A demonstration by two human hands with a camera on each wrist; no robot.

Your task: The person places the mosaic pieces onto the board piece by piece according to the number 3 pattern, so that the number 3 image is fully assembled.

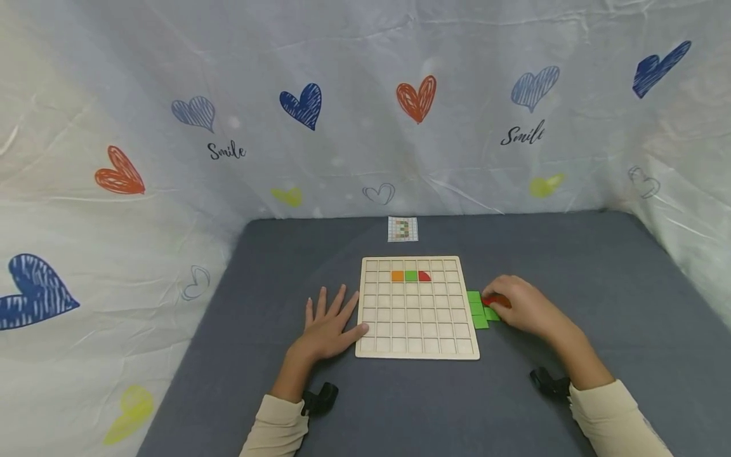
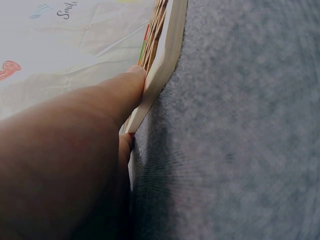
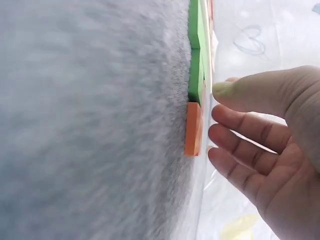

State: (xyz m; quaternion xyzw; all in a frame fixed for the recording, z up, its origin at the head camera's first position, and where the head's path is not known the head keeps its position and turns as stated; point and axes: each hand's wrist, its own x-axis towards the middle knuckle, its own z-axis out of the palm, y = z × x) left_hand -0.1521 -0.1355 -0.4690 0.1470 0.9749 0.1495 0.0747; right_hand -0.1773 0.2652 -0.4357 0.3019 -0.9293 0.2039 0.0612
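My left hand [image 1: 325,333] lies on the grey table with its fingers spread. Its thumb [image 2: 117,92] rests on the left edge of a wooden grid board [image 1: 417,348]. In the board's upper rows sit an orange square [image 1: 397,276], a green square [image 1: 411,276] and a red rounded piece [image 1: 424,276]. Right of the board, my right hand [image 1: 522,304] hangs over loose tiles, fingers loosely bent, with no tile visible between them in its wrist view. Several green tiles [image 1: 477,311] lie against the board. An orange tile [image 3: 192,129] lies beside them, partly hidden under the hand in the head view.
Behind the board lies a small card [image 1: 402,229] printed with a coloured grid pattern. A pale curtain [image 1: 342,51] with hearts and lettering rises along the table's back and sides. Black straps [image 1: 321,398] are on both wrists.
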